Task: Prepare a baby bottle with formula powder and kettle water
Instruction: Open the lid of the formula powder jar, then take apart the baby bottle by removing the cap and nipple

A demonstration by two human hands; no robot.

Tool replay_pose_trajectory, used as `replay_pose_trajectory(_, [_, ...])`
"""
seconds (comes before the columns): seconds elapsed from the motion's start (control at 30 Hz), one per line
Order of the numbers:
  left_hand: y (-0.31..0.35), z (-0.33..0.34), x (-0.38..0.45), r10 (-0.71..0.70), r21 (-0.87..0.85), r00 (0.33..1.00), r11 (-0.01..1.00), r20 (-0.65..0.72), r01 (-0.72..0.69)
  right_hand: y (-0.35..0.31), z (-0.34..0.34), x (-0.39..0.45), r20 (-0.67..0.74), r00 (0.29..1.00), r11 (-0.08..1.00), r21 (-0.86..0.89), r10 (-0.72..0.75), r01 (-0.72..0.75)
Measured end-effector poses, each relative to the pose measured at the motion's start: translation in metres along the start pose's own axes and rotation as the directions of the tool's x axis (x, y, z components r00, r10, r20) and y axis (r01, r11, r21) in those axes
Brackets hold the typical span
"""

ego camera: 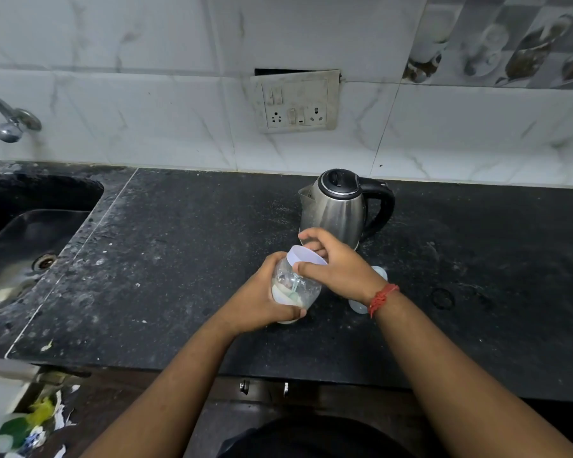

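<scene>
Clear formula jar (295, 285) tilted, just in front of the steel electric kettle (338, 209), base near the black tabletop (179, 242). Left hand (262, 299) wrapped around the jar's body, fingers clenched on it. Right hand (338, 266) on the white lid (303, 256), fingers curled around its rim. Pale powder and a small green scoop (293, 289) inside. Behind the right wrist, right of the jar, a clear baby bottle (358, 305), mostly hidden. Far left of the kettle, a sink (30, 233).
</scene>
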State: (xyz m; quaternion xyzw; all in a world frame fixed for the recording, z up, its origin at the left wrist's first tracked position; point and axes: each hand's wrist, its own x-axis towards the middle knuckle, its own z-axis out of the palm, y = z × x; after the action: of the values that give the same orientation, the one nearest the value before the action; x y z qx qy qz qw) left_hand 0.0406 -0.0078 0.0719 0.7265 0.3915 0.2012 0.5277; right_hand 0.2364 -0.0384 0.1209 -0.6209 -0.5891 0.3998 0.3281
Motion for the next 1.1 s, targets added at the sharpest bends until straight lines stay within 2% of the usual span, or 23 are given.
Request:
replay_pose_trajectory(0.17, [-0.01,-0.005,0.001,-0.006,-0.019,1.0,1.0,0.001,0.006,0.0,0.001,0.001,-0.129,0.991,0.968,0.245,-0.02,0.051])
replay_pose_trajectory(0.23, [-0.021,-0.007,-0.003,-0.027,-0.038,0.999,0.999,-0.027,0.026,0.001,-0.005,0.004,-0.212,0.977,0.954,0.288,-0.015,0.077])
replay_pose_trajectory(0.3, [-0.036,-0.01,-0.007,-0.057,-0.059,0.996,0.997,-0.074,0.052,0.005,-0.009,0.007,-0.233,0.972,0.958,0.278,0.004,0.063])
replay_pose_trajectory(0.47, [-0.07,-0.016,-0.013,-0.126,-0.049,0.966,0.992,-0.224,0.118,0.031,0.012,0.009,-0.142,0.98,0.991,0.026,0.136,-0.133])
replay_pose_trajectory(0.57, [-0.08,-0.02,-0.016,-0.146,-0.066,0.95,0.989,-0.275,0.132,0.051,0.04,0.005,-0.097,0.979,0.974,-0.123,0.177,-0.188])
replay_pose_trajectory(0.77, [-0.106,-0.026,-0.013,-0.156,-0.127,0.94,0.984,-0.302,0.123,0.082,0.084,0.002,-0.238,0.956,0.958,-0.188,0.17,-0.217])
replay_pose_trajectory(0.87, [-0.116,-0.027,-0.015,-0.175,-0.13,0.941,0.981,-0.288,0.143,0.091,0.096,-0.003,-0.188,0.961,0.909,-0.329,0.201,-0.255])
replay_pose_trajectory(0.97, [-0.12,-0.029,-0.017,-0.179,-0.121,0.939,0.981,-0.293,0.149,0.1,0.104,-0.008,-0.166,0.968,0.811,-0.53,0.189,-0.249])
replay_pose_trajectory(1.1, [-0.127,-0.032,-0.017,-0.173,-0.024,0.932,0.984,-0.317,0.175,0.104,0.11,-0.008,-0.198,0.963,0.759,-0.595,0.181,-0.265])
